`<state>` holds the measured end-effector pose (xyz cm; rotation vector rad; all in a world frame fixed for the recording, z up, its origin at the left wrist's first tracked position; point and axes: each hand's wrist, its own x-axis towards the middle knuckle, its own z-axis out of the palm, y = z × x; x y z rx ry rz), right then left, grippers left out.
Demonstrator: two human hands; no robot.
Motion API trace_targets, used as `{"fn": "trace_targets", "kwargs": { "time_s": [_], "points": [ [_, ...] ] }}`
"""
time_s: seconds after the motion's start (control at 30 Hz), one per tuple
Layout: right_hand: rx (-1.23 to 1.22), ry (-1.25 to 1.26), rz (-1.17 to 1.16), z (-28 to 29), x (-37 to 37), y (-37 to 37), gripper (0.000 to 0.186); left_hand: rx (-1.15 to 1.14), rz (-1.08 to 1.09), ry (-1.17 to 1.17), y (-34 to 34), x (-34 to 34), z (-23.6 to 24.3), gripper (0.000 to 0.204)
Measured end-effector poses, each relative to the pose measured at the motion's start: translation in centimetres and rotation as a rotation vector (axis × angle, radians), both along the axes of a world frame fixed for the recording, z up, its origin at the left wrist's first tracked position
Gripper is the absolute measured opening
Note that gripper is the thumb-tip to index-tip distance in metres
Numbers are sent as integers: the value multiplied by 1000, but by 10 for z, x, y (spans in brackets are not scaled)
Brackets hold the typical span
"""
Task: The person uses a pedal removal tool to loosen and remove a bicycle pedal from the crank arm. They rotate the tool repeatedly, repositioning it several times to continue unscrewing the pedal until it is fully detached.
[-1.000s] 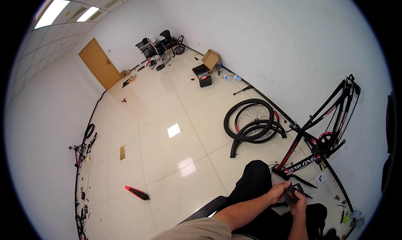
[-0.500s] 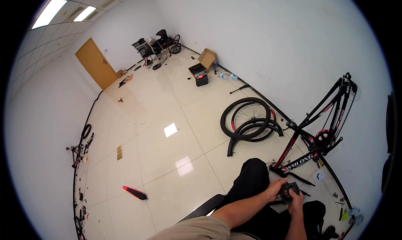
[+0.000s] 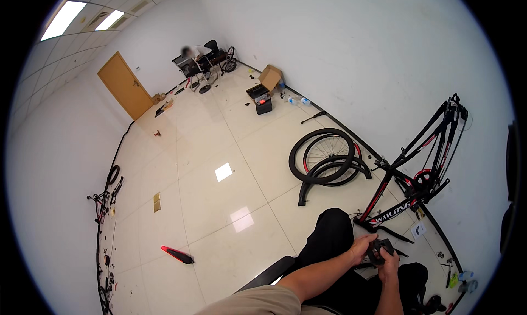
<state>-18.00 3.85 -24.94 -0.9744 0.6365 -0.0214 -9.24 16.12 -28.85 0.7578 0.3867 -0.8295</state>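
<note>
Head cam: I've got both hands full with one thing. My left hand [image 3: 362, 247] and right hand [image 3: 389, 263] are closed in around a blocky black part [image 3: 379, 250], one on either side, up over the dark trousers [image 3: 331, 232]. Might be a pedal, but the fingers cover too much for me to swear to it.

Just past that, a black-and-red bike frame [image 3: 420, 192] leans at the right edge of the floor [image 3: 214, 227]. Left of the frame, inside that same edge, a black tyre [image 3: 292, 157] lies partly over a red-rimmed wheel [image 3: 306, 161]. There's a red-and-black piece [image 3: 177, 254] out on the open tiles, well apart from the tyre. Further up the right edge sit a black case [image 3: 264, 107] and an open cardboard box [image 3: 271, 76], and near the far corner another person [image 3: 198, 52] is bent over by some chairs [image 3: 189, 67].
</note>
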Motion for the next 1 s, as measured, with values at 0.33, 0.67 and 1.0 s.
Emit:
{"fn": "trace_targets", "kwargs": {
  "time_s": [0.33,0.67,1.0],
  "points": [
    [17,-18,-2,-6,0,-2,26,190,-5,-58,-2,-1,0,30],
    [40,-14,-6,-8,0,-3,27,92,18,-26,-3,-2,2,28],
    [41,-8,-20,-4,2,0,22,49,14,3,-3,2,-4,27]
  ]
}}
